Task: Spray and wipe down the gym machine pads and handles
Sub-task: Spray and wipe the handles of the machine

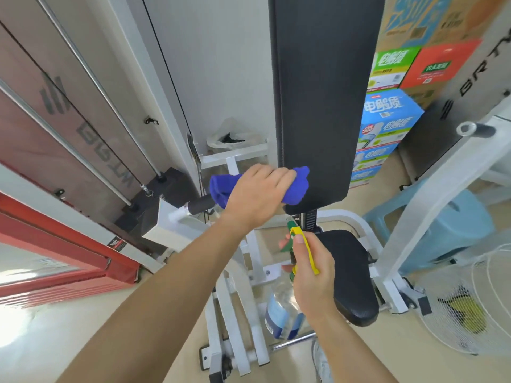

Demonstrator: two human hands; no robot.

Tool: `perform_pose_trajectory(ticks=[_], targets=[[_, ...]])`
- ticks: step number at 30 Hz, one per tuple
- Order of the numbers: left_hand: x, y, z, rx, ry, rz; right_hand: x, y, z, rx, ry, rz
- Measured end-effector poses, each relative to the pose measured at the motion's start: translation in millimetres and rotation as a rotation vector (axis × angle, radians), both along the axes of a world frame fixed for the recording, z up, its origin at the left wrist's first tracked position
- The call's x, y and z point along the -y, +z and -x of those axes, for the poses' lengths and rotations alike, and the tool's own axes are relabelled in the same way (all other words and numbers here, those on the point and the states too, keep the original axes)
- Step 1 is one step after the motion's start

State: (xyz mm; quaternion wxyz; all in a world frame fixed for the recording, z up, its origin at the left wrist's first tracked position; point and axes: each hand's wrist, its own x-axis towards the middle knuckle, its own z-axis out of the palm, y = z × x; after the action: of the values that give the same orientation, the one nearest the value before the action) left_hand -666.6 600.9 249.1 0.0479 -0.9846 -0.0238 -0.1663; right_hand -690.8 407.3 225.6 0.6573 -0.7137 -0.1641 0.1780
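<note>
A tall black back pad (323,92) stands upright on the white gym machine, with a black seat pad (351,272) below it. My left hand (257,194) grips a bunched blue cloth (297,186) at the back pad's lower left edge. My right hand (312,269) holds a clear spray bottle (282,313) by its green and yellow trigger head (300,241), just left of the seat pad. A black foam handle (200,205) sticks out to the left of the cloth. Another black handle (481,129) shows at the right.
White frame tubes (237,313) run down under my arms. A weight stack with guide rods (91,111) fills the left. A blue plastic stool (448,225), a white fan (470,308) and stacked cartons (387,128) crowd the right. The floor is beige.
</note>
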Motion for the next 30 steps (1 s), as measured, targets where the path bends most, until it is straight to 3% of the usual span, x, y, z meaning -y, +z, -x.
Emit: perform_pose_trajectory(ticks=[3,6,12,17,21,27,30], targets=[[-25,-17,26,0.046,-0.061,-0.210,17,-2,-11,0.024,-0.024,0.010],[-39,-19,49,0.038,0.150,0.075,27,-4,-26,0.038,-0.021,0.022],[-44,-35,93,0.036,0.549,0.382,50,-2,-54,0.009,0.005,0.039],[-30,-25,53,0.050,0.600,0.247,61,4,-83,-0.003,0.028,0.046],[-8,-7,11,0.076,0.506,0.205,56,0,-93,0.011,0.041,0.046],[-43,-8,96,-0.190,0.726,0.365,53,2,-93,-0.005,0.091,0.024],[-45,5,106,-0.257,0.751,0.344,60,9,-96,-0.032,0.091,0.009]])
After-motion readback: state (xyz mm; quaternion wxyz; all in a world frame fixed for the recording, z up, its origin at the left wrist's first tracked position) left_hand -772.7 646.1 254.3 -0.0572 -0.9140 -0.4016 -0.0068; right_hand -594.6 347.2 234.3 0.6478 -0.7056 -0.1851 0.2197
